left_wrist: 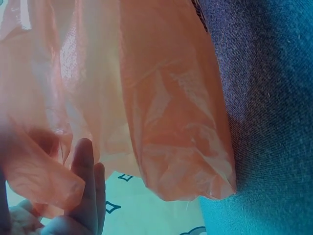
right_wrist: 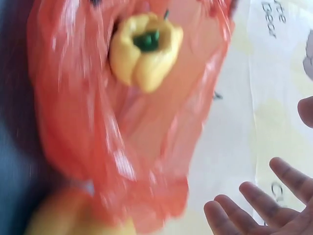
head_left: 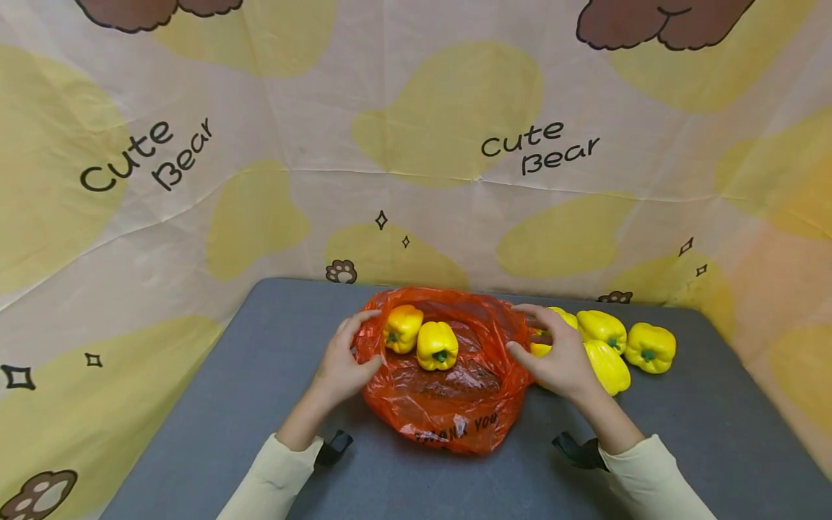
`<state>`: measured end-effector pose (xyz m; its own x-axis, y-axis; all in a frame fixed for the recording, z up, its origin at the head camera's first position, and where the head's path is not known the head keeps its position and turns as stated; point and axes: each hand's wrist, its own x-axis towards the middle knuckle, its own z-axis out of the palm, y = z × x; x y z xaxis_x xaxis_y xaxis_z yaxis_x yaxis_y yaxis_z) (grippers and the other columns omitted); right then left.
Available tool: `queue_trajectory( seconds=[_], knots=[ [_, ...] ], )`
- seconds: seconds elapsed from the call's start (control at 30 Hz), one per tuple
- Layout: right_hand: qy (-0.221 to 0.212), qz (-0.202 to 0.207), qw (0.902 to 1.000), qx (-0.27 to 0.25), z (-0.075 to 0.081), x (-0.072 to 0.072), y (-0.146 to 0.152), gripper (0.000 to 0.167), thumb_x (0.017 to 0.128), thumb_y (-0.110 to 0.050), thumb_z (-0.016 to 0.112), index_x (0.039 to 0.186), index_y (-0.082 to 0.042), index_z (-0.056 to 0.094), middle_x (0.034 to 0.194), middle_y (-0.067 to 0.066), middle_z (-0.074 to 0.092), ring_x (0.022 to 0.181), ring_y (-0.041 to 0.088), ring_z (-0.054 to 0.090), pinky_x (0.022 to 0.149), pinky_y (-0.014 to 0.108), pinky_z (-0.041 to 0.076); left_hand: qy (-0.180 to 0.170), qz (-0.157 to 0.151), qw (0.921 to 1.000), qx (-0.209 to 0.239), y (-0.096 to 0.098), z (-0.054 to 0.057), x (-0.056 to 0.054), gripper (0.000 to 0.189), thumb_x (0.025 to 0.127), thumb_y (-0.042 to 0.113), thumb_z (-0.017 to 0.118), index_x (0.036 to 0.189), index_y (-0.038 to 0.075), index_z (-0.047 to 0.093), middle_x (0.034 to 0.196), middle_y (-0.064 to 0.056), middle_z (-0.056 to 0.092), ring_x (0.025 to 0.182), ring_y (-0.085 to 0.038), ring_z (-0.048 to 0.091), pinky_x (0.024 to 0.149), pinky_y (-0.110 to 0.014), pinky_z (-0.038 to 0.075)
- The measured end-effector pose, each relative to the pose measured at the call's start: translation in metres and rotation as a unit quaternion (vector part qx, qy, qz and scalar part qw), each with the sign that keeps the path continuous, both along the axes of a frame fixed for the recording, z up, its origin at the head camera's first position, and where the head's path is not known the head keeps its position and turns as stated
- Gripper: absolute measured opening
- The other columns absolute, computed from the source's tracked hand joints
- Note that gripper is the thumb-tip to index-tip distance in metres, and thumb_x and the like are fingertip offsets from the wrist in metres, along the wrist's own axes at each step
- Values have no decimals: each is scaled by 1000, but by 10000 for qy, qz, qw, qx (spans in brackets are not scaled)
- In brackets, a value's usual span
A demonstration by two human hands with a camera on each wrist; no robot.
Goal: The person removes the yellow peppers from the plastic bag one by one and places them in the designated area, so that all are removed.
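Observation:
A red plastic bag (head_left: 448,426) printed "THANK YOU" sits with its mouth wide and facing up. Two yellow bell peppers are inside, a left one (head_left: 401,328) and a right one (head_left: 437,347). My left hand (head_left: 344,361) is at the bag's left rim, thumb and fingers spread apart; in the left wrist view its fingers (left_wrist: 87,181) lie against the red plastic. At the right rim my right hand (head_left: 559,354) has its fingers spread. The right wrist view shows those fingers (right_wrist: 259,200) straight, apart from the bag, with nothing held.
Several more yellow bell peppers (head_left: 650,348) lie on the grey table (head_left: 260,375) right of the bag, some partly behind my right hand. A printed cloth (head_left: 416,130) hangs behind the table's back edge. Dark straps (head_left: 334,448) show at both wrists.

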<state>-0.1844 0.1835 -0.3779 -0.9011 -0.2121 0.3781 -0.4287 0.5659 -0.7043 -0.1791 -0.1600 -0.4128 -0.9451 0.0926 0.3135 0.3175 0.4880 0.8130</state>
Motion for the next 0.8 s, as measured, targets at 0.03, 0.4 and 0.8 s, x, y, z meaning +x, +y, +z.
queue_trajectory(
  seconds=[0.03, 0.4, 0.8],
  knots=[
    [29, 68, 10000, 25, 0, 0, -5, 53, 81, -20, 75, 129, -13, 57, 125, 14, 61, 109, 35, 61, 84, 54, 53, -15, 12, 10000, 12, 0, 0, 0, 69, 72, -2, 72, 134, 21, 52, 130, -10, 52, 112, -26, 56, 88, -38, 51],
    [-120, 390, 9991, -114, -10, -11, -47, 53, 80, -27, 76, 129, -18, 58, 128, 7, 60, 115, 28, 57, 88, 52, 50, -13, 51, 10000, 19, -2, 4, 1, 68, 73, -1, 72, 134, 21, 51, 126, -11, 53, 110, -26, 56, 86, -38, 51],
    [-366, 551, 9978, -5, -28, -27, -79, 49, 80, -33, 76, 125, -23, 60, 127, 5, 59, 118, 27, 55, 94, 52, 47, -215, 38, 9997, 102, -3, 2, 1, 66, 76, 0, 71, 134, 21, 51, 128, -12, 51, 110, -27, 57, 83, -34, 53]
  ],
)
